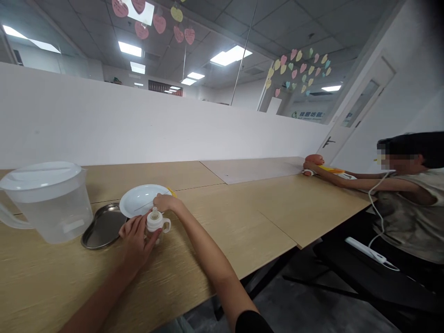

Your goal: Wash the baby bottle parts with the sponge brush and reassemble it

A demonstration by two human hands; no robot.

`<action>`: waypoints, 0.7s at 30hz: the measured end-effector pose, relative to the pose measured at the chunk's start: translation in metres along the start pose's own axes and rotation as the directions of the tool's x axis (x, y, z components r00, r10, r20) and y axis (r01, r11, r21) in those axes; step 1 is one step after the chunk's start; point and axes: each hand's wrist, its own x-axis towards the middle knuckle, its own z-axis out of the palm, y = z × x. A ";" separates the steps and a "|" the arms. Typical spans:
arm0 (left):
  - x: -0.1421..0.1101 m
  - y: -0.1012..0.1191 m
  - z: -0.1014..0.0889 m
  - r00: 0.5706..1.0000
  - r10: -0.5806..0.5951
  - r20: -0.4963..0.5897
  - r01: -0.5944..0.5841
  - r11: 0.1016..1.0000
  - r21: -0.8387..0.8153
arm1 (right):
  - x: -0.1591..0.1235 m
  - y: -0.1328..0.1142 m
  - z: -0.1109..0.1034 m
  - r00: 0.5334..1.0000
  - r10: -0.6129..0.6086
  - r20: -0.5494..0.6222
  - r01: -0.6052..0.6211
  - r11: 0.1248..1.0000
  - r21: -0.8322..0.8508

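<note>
Being held upright by the left hand [138, 241] is a small clear feeding bottle [155, 223] with a white collar, a pale teat and a white loop handle. The left fingers and thumb are being clamped round its body; whether its base is being supported by the light wood-toned table [222, 231] cannot be told. The right hand [165, 202] is being held just beyond the bottle, at the right side of a round white bowl [130, 199]; its fingers are being curled together, but whether anything is being gripped cannot be told. Left of the bottle, table space is being taken up by a kidney-shaped metal tray [102, 226] and a translucent plastic pitcher [55, 208] with a white lid. At the far right, a baby doll [315, 159] is being held by another person [409, 208]
</note>
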 end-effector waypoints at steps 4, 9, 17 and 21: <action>0.000 0.001 -0.002 1.000 -0.011 0.004 0.011 1.000 0.007 | 0.002 -0.003 0.004 1.000 0.017 0.005 -0.017 1.000 -0.004; -0.001 0.002 -0.002 0.999 -0.034 0.020 0.035 0.999 -0.018 | 0.008 -0.001 0.006 1.000 0.017 0.011 -0.017 1.000 -0.010; -0.003 0.001 0.000 1.000 -0.030 -0.001 0.030 1.000 -0.001 | 0.009 0.002 0.012 0.998 0.006 -0.065 -0.004 1.000 0.028; -0.003 0.002 -0.001 0.999 -0.042 0.010 0.042 0.999 0.000 | -0.005 0.005 0.000 0.971 0.046 -0.235 -0.006 0.986 0.169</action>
